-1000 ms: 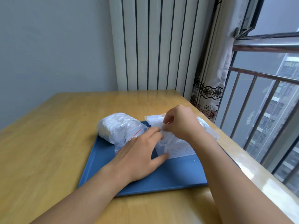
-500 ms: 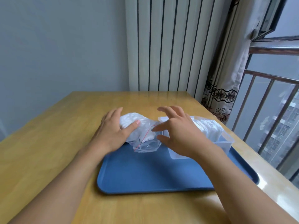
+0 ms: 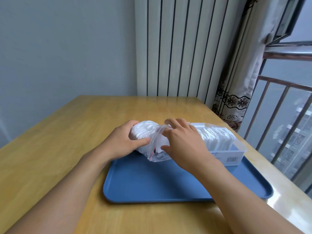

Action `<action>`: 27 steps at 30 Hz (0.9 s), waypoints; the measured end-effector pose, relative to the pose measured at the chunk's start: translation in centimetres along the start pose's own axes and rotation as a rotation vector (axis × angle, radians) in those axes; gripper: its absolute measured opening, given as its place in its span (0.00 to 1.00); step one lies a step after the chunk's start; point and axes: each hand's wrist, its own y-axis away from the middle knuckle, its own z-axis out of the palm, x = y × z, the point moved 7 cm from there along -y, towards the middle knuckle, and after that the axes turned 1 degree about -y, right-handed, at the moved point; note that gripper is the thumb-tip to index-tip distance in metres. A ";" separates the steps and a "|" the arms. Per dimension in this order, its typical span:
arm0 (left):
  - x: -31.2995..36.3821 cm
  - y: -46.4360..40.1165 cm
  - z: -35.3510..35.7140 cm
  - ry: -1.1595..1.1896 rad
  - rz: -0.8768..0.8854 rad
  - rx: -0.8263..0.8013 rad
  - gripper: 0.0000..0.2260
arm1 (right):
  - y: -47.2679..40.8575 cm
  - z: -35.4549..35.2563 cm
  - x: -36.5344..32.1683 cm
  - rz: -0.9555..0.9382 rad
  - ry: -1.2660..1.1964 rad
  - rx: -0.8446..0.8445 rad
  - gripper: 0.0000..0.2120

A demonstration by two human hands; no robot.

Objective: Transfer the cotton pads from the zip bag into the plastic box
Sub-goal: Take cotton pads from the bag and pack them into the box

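Left hand (image 3: 121, 142) grips the bag (image 3: 148, 141) of pads on the tray (image 3: 152, 183), right hand (image 3: 184, 142) digs open-fingered at its mouth just left of the part-filled box (image 3: 236, 154), so a yank could probably scatter pads.

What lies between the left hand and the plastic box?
In the head view: the zip bag of cotton pads, with the right hand at its open end.

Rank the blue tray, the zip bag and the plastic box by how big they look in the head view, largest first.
1. Blue tray, clearly largest.
2 and 3. Plastic box and zip bag: too close to rank, since the hands cover part of each.
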 end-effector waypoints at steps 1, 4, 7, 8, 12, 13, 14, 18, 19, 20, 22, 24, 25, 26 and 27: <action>0.0 0.0 0.0 0.003 0.007 0.007 0.28 | 0.0 0.0 0.0 0.003 -0.002 0.000 0.19; 0.2 -0.2 0.0 0.011 0.019 0.040 0.22 | -0.1 -0.1 0.3 0.009 -0.030 0.004 0.17; 0.2 -0.2 0.0 0.064 -0.008 0.013 0.22 | -0.2 -0.1 0.2 0.010 -0.047 0.016 0.20; 0.2 -0.1 -0.1 0.080 -0.012 0.006 0.22 | -0.2 -0.1 0.2 0.008 -0.052 0.025 0.20; 0.8 0.2 0.0 0.103 0.019 -0.029 0.27 | -0.2 -0.1 0.0 0.004 -0.034 0.014 0.13; 0.9 0.3 0.1 0.101 0.024 -0.035 0.28 | -0.2 0.0 -0.1 0.003 -0.028 0.015 0.10; 1.0 0.3 0.2 0.097 0.026 -0.037 0.29 | -0.2 0.0 -0.1 0.004 -0.028 0.017 0.08; 0.9 0.2 0.2 0.101 0.014 -0.012 0.30 | -0.2 -0.4 0.1 0.007 -0.069 0.050 0.13; 0.8 0.1 0.1 0.114 0.002 -0.009 0.29 | -0.2 -0.6 0.1 0.008 -0.081 0.078 0.17; 0.8 0.1 0.1 0.130 -0.009 -0.008 0.29 | -0.3 -0.9 0.2 0.009 -0.092 0.110 0.20; 0.7 0.1 0.0 0.166 -0.017 -0.015 0.28 | -0.3 -1.2 0.0 0.007 -0.104 0.140 0.22; 0.8 0.1 0.0 0.179 -0.012 -0.024 0.28 | -0.3 -1.1 -0.2 -0.005 -0.083 0.119 0.22; 0.9 0.2 0.1 0.180 -0.008 -0.028 0.27 | -0.3 -1.0 -0.2 -0.008 -0.075 0.102 0.22; 1.0 0.2 0.1 0.178 -0.006 -0.031 0.28 | -0.3 -0.9 -0.1 -0.008 -0.075 0.094 0.21; 1.1 0.3 0.2 0.176 -0.004 -0.034 0.28 | -0.3 -0.9 -0.1 -0.007 -0.079 0.092 0.19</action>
